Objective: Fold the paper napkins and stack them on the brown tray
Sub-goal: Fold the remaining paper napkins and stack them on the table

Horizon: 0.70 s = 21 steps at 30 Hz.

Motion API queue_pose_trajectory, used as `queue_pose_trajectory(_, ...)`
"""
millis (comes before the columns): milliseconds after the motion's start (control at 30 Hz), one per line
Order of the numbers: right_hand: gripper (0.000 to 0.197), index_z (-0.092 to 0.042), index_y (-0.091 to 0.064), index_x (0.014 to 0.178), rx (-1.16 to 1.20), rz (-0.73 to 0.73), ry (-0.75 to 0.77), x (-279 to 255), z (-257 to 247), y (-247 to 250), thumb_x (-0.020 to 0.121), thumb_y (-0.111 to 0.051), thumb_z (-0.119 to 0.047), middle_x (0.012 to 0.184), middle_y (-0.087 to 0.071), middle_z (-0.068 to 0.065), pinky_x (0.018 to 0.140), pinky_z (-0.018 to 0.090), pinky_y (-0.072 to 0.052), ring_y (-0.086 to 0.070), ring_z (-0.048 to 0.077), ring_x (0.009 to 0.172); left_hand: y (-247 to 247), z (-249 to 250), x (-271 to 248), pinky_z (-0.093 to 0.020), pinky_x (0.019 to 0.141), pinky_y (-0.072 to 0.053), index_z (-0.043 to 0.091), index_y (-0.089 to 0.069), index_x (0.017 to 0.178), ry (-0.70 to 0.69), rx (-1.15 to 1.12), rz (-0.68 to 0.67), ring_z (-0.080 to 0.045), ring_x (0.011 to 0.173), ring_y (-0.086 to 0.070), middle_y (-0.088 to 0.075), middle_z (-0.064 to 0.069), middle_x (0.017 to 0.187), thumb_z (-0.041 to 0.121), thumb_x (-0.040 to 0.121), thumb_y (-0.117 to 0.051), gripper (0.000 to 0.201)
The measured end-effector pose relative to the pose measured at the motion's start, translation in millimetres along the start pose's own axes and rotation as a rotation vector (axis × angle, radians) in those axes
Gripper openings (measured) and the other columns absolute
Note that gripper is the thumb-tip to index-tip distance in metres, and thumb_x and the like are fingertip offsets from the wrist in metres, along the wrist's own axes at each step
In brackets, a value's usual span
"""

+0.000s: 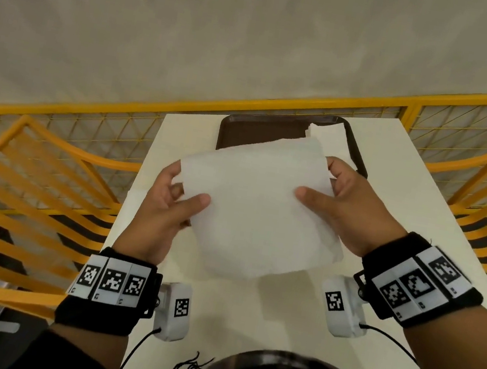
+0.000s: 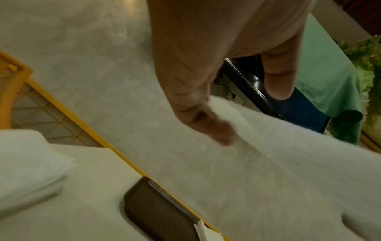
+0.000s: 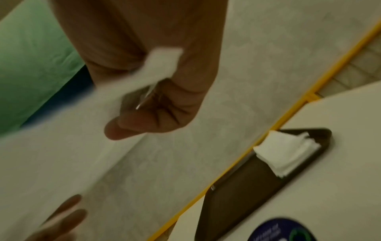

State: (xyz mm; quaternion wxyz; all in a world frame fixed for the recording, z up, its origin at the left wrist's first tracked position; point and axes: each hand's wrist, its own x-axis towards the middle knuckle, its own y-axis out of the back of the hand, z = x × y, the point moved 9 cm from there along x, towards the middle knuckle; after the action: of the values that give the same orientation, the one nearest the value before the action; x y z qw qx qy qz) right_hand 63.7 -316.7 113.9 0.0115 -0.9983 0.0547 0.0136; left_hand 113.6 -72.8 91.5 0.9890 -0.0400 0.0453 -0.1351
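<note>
Your two hands hold one paper napkin point(image 1: 259, 206) up in the air above the white table point(image 1: 421, 194), between you and the brown tray point(image 1: 260, 132). Your left hand point(image 1: 164, 209) comes in from the lower left with the palm turned toward you; its thumb lies across the napkin's near face at the left edge, and the fingers go behind the sheet, so it pinches the paper. Your right hand point(image 1: 348, 205) reaches in from the right with the wrist bent inward; its thumb presses flat on the front face near the right edge and the fingers curl behind that edge, so this hand pinches the napkin too. In the right wrist view a corner of the sheet pokes out between thumb and fingers.

As for the larger things, the table runs away from you to a yellow mesh railing point(image 1: 281, 107), with yellow chairs point(image 1: 27, 180) on either side. The tray sits at the far end of the table, close to the railing. A stack of folded napkins point(image 3: 286, 154) lies in the tray's right far corner. A pile of unfolded napkins point(image 2: 26, 166) rests on the table to your left, partly hidden behind your left hand in the head view. Each of your wrists wears a black band point(image 1: 422, 285) with square markers.
</note>
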Motion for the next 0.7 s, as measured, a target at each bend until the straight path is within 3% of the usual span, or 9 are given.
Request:
queue_pose_trajectory(67,0.038,-0.028,-0.056,0.116,-0.386,-0.029,0.145,-5,-19,-6,0.085,-0.069,-0.012,0.105,-0.068,-0.019,0.08,0.008,-0.048,-0.065,-0.003,0.095,19,16,-5,-0.039,0.095,-0.046,0.039,-0.019,0.143,-0.096,0.282,0.189,-0.018,0.124,-0.046,-0.035,-0.001,0.145,0.035,0.054,-0.089,0.114)
queue_pose_trajectory(133,0.043,-0.031,-0.056,0.123,-0.72,-0.062,0.347,-15,-43,-24,0.085,-0.069,-0.015,0.109,-0.063,-0.027,0.079,0.0,-0.039,-0.059,-0.003,0.1,16,42,-12,-0.043,0.11,-0.033,0.039,-0.007,0.146,-0.279,0.62,0.207,-0.011,0.138,-0.027,-0.015,0.014,0.153,0.04,0.054,-0.089,0.123)
queue_pose_trajectory(200,0.042,-0.025,-0.059,0.126,-0.928,-0.158,0.545,-26,-63,-51,0.086,-0.068,-0.016,0.112,-0.068,-0.015,0.082,0.012,-0.044,-0.061,0.008,0.098,-4,57,-16,-0.042,0.115,-0.025,0.041,-0.006,0.146,-0.397,0.796,0.063,-0.007,0.142,-0.018,-0.013,0.023,0.151,0.042,0.053,-0.089,0.125)
queue_pose_trajectory(300,0.034,-0.025,-0.063,0.119,-1.085,-0.271,0.672,-33,-80,-77,0.085,-0.064,-0.021,0.099,-0.073,-0.006,0.074,0.028,-0.048,-0.065,0.015,0.087,-22,60,-15,-0.036,0.107,-0.039,0.052,-0.029,0.136,-0.316,0.8,-0.109,-0.003,0.129,-0.042,-0.044,0.026,0.135,0.046,0.047,-0.087,0.107)
queue_pose_trajectory(400,0.029,-0.027,-0.067,0.112,-0.988,-0.281,0.646,-31,-94,-76,0.084,-0.069,-0.018,0.097,-0.073,-0.011,0.074,0.021,-0.046,-0.063,0.006,0.085,-22,62,-17,-0.04,0.085,-0.056,0.042,-0.065,0.103,-0.227,0.643,-0.135,-0.004,0.097,-0.067,-0.071,0.017,0.102,0.043,0.052,-0.086,0.055)
queue_pose_trajectory(467,0.029,-0.029,-0.069,0.108,-0.881,-0.21,0.572,-27,-100,-59,0.08,-0.075,-0.024,0.093,-0.072,-0.013,0.073,0.013,-0.045,-0.063,0.003,0.085,-19,67,-20,-0.038,0.076,-0.058,0.031,-0.074,0.089,-0.223,0.491,-0.123,-0.01,0.087,-0.071,-0.075,0.009,0.093,0.03,0.062,-0.087,0.03)
queue_pose_trajectory(533,0.039,-0.032,-0.067,0.108,-0.545,-0.133,0.399,-19,-93,-32,0.071,-0.08,-0.037,0.092,-0.073,-0.011,0.076,0.015,-0.047,-0.065,0.007,0.083,-13,72,-20,-0.032,0.071,-0.056,0.025,-0.076,0.086,-0.225,0.31,-0.125,-0.015,0.086,-0.072,-0.076,0.002,0.093,0.026,0.06,-0.086,0.028)
queue_pose_trajectory(600,0.063,-0.027,-0.064,0.114,-0.135,-0.105,0.271,-14,-76,-11,0.059,-0.084,-0.049,0.101,-0.072,-0.003,0.08,0.027,-0.051,-0.064,0.02,0.09,-6,73,-16,-0.028,0.071,-0.056,0.022,-0.076,0.09,-0.205,0.077,-0.133,-0.017,0.089,-0.071,-0.075,-0.002,0.097,0.025,0.053,-0.087,0.039)
queue_pose_trajectory(700,0.083,-0.015,-0.055,0.125,0.081,-0.201,0.135,-16,-42,-13,0.055,-0.089,-0.043,0.118,-0.067,0.011,0.088,0.04,-0.052,-0.064,0.026,0.108,-1,72,-10,-0.029,0.074,-0.056,0.017,-0.074,0.095,-0.167,-0.132,-0.155,-0.021,0.094,-0.07,-0.073,-0.007,0.103,0.028,0.048,-0.089,0.05)
